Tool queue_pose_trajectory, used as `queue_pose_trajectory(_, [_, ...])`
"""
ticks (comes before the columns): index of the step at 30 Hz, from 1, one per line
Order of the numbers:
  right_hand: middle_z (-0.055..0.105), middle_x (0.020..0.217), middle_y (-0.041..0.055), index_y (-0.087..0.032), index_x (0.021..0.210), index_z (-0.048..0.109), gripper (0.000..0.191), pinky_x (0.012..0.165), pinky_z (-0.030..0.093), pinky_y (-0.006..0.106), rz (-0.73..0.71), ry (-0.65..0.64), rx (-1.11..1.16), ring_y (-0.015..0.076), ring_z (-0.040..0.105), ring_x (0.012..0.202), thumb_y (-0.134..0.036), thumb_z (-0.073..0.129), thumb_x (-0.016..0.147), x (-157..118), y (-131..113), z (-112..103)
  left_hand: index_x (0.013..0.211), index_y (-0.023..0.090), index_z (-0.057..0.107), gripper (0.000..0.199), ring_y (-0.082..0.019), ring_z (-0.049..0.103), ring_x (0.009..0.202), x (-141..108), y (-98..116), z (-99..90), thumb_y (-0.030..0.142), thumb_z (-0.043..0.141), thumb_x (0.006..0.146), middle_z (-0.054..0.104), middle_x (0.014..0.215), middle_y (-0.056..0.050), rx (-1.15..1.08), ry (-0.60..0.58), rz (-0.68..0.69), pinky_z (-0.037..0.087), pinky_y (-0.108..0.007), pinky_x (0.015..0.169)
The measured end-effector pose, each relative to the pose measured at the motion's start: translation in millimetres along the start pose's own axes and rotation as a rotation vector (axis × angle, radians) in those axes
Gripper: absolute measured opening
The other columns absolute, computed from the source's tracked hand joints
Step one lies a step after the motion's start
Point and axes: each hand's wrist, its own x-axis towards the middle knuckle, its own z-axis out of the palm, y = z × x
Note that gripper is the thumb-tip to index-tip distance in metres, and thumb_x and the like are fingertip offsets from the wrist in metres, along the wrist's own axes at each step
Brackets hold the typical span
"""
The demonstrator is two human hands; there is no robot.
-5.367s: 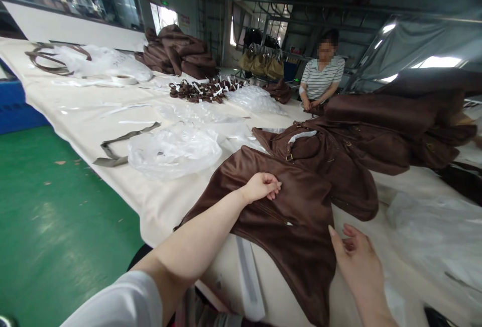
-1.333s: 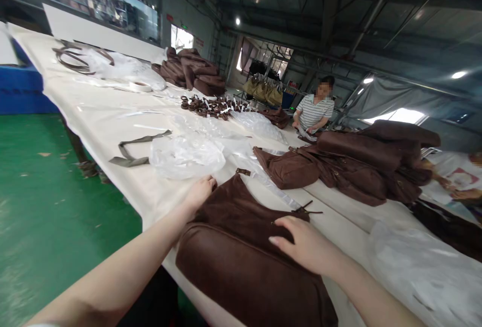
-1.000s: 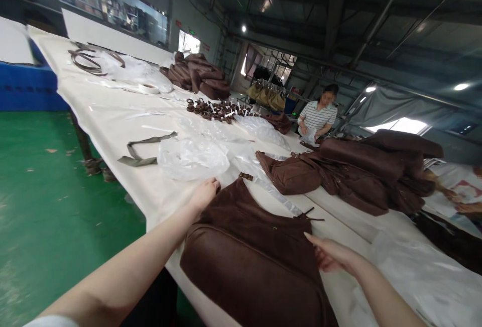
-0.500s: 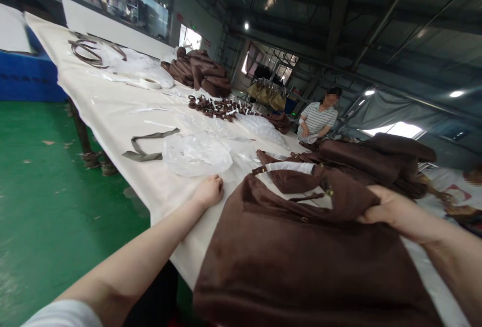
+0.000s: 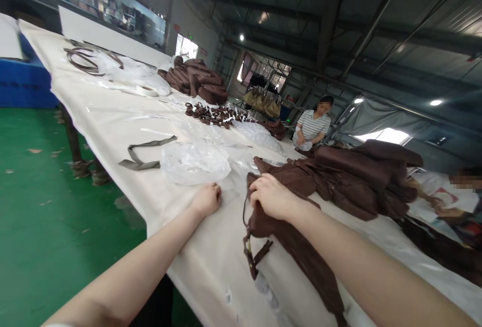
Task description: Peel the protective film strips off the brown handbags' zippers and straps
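My right hand [image 5: 273, 197] is closed around the upper edge of a dark brown bag [image 5: 263, 224] above the white-covered table [image 5: 203, 271]. The bag hangs in a narrow fold, partly behind my forearm. Its strap with brass-coloured fittings and a pale wrapped section dangles below. My left hand [image 5: 207, 199] rests on the table to the left, fingers curled in, with no object showing in it. A crumpled clear plastic bag [image 5: 196, 162] lies just beyond it, beside a grey-green fabric strip [image 5: 145, 153].
More brown bags [image 5: 350, 186] are heaped at the right, and another brown pile [image 5: 198, 81] stands farther back. Small brown pieces with white wrapping [image 5: 214, 115] and a tape roll [image 5: 146, 91] lie between. A person in a striped top [image 5: 312, 125] is across the table.
The brown bag, spread wide in the foreground before, is now a narrow fold. My right hand has moved left with its grip on brown material. My left hand stays almost in place.
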Motion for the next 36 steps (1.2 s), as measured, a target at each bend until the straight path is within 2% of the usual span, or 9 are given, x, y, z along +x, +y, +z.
queue_pose_trajectory(3, [0.064,0.113,0.0044,-0.021,0.1,0.068,0.026,0.1,0.034,0.029,-0.013,-0.032,0.111,0.016,0.055,0.108,-0.011,0.059,0.078,-5.3,-13.5,25.1,0.083,0.017,0.062,0.017,-0.02,0.061,0.085,-0.1,-2.4,2.4,0.016,0.047,0.076,0.062,0.091,-0.009,0.002,-0.003,-0.017,0.046,-0.029,0.078])
queue_pose_trajectory(5, [0.064,0.111,0.0051,-0.021,0.104,0.065,0.025,0.095,0.037,0.027,0.165,-0.066,0.152,0.0162,0.057,0.105,-0.017,0.054,0.083,-16.3,-5.4,32.2,0.084,0.018,0.062,0.017,-0.02,0.061,0.086,0.7,-3.5,4.2,0.016,0.047,0.076,0.062,0.092,-0.009,-0.004,-0.007,-0.033,0.046,-0.029,0.079])
queue_pose_trajectory(9, [0.07,0.084,0.0117,-0.015,0.079,0.069,0.031,0.079,0.045,0.033,0.588,-0.196,0.067,0.0244,0.065,0.084,-0.037,0.048,0.087,-46.1,24.9,58.7,0.083,0.018,0.062,0.015,-0.021,0.061,0.086,3.3,-4.7,6.2,0.015,0.05,0.075,0.063,0.091,-0.008,-0.024,-0.004,-0.058,0.046,-0.03,0.079])
queue_pose_trajectory(13, [0.069,0.071,0.0172,-0.011,0.071,0.067,0.049,0.062,0.047,0.036,0.765,-0.243,0.033,0.0306,0.067,0.071,-0.054,0.048,0.083,-74.0,20.3,108.2,0.085,0.017,0.061,0.016,-0.021,0.062,0.086,0.7,1.5,-0.4,0.013,0.048,0.078,0.063,0.092,-0.008,-0.047,0.038,-0.05,0.047,-0.031,0.08])
queue_pose_trajectory(19, [0.069,0.082,0.0146,-0.012,0.087,0.06,0.027,0.062,0.046,0.03,0.857,-0.083,-0.001,0.0236,0.068,0.075,-0.025,0.036,0.092,-85.2,-19.9,157.7,0.116,0.019,0.053,0.03,-0.02,0.054,0.11,-25.4,66.3,-23.3,0.022,0.041,0.088,0.057,0.117,-0.009,-0.113,0.16,0.194,0.041,-0.033,0.098])
queue_pose_trajectory(22, [0.069,0.079,0.0121,-0.014,0.085,0.058,0.02,0.059,0.045,0.028,0.861,-0.054,0.035,0.0222,0.068,0.072,-0.02,0.04,0.09,-86.1,-18.3,162.9,0.134,0.019,0.039,0.057,-0.024,0.036,0.13,-35.1,109.8,-15.3,0.035,0.055,0.081,0.04,0.141,-0.01,-0.088,0.073,0.447,0.028,-0.039,0.11])
queue_pose_trajectory(25, [0.069,0.079,0.012,-0.015,0.086,0.058,0.013,0.059,0.046,0.027,0.879,-0.079,0.068,0.0222,0.068,0.073,-0.023,0.048,0.086,-87.8,-9.9,161.5,0.14,0.019,0.033,0.074,-0.029,0.021,0.138,-34.9,129.6,8.6,0.047,0.059,0.076,0.027,0.15,-0.012,-0.003,-0.054,0.55,0.016,-0.047,0.113])
queue_pose_trajectory(30, [0.07,0.086,0.0114,-0.016,0.091,0.06,0.019,0.065,0.047,0.028,0.888,-0.107,0.085,0.0216,0.068,0.079,-0.026,0.045,0.088,-87.8,-1.1,156.7,0.144,0.02,0.027,0.068,-0.028,0.017,0.14,-25.9,116.3,42.6,0.053,0.043,0.086,0.022,0.152,-0.012,0.075,-0.159,0.538,0.013,-0.05,0.113])
queue_pose_trajectory(36, [0.071,0.089,0.0154,-0.013,0.089,0.068,0.032,0.071,0.048,0.033,0.924,-0.135,0.1,0.0257,0.067,0.084,-0.024,0.039,0.087,-100.2,12.6,149.1,0.146,0.022,0.021,0.082,-0.03,0.012,0.141,-26.1,106.6,41.0,0.062,0.049,0.079,0.014,0.153,-0.013,0.085,-0.218,0.541,0.009,-0.051,0.113])
